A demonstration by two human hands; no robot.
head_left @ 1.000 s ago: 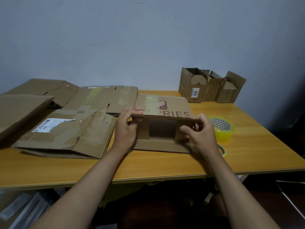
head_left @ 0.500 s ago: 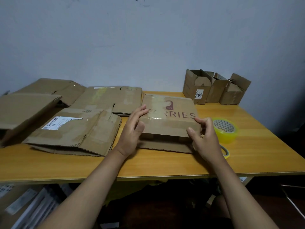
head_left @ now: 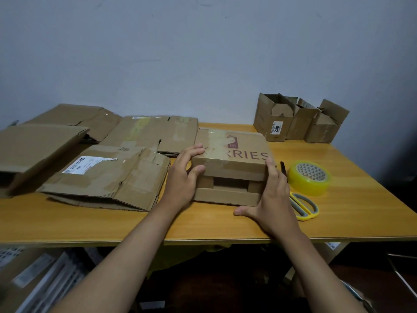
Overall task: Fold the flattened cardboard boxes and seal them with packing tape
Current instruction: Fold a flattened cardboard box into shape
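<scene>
Box point(head_left: 232, 164): mid-bench point(head_left: 203, 224), front flaps part-folded, gap between them.
Left hand point(head_left: 181, 181): my fingers curled round box's left corner.
Right hand point(head_left: 270, 199): flat against right side, fingers straight.
Tape roll point(head_left: 310, 178): right of box.

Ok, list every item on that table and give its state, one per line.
Lettered box: set up, near flaps not closed, gap showing.
Left hand: gripping the box's left corner.
Right hand: flat against its right side.
Tape roll: lying flat.
Scissors: closed.
Flattened boxes: unfolded.
Three small boxes: upright, tops open.
</scene>
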